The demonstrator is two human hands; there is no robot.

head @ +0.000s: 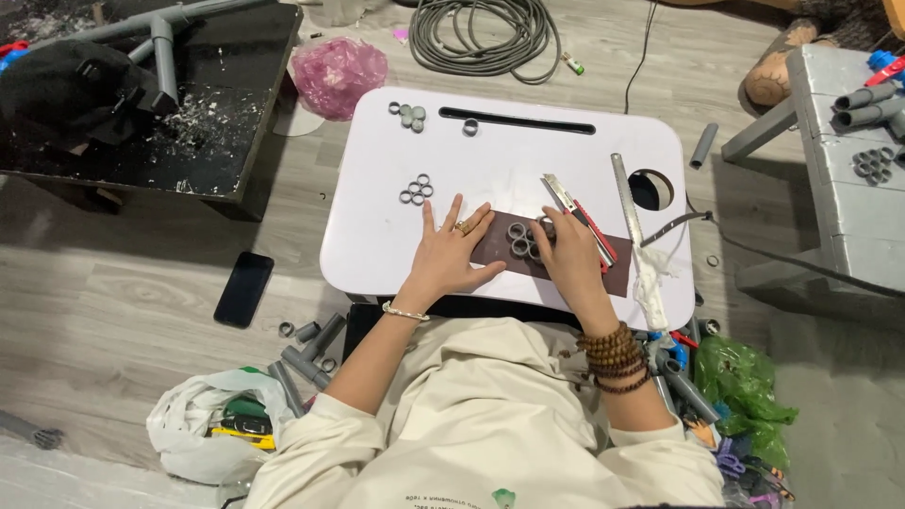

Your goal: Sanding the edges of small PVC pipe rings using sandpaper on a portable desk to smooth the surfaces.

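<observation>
My left hand point(450, 251) lies flat with spread fingers on the left end of a dark brown sheet point(617, 273) on the white lap table point(377, 236). My right hand point(568, 253) rests on the same sheet, its fingers touching a cluster of grey pipe rings point(521, 239). The rings sit on the sheet between both hands. A ring is on a left finger, a bangle at the left wrist, wooden beads around the right wrist.
More grey ring clusters point(416, 189) point(408, 115) and a single ring point(470, 126) lie on the table. A utility knife point(582, 223), metal ruler point(627, 207) and glue gun point(650, 283) are at right. Phone point(243, 288), pipe pieces point(306, 358), plastic bags and coiled hose point(481, 33) lie on the floor.
</observation>
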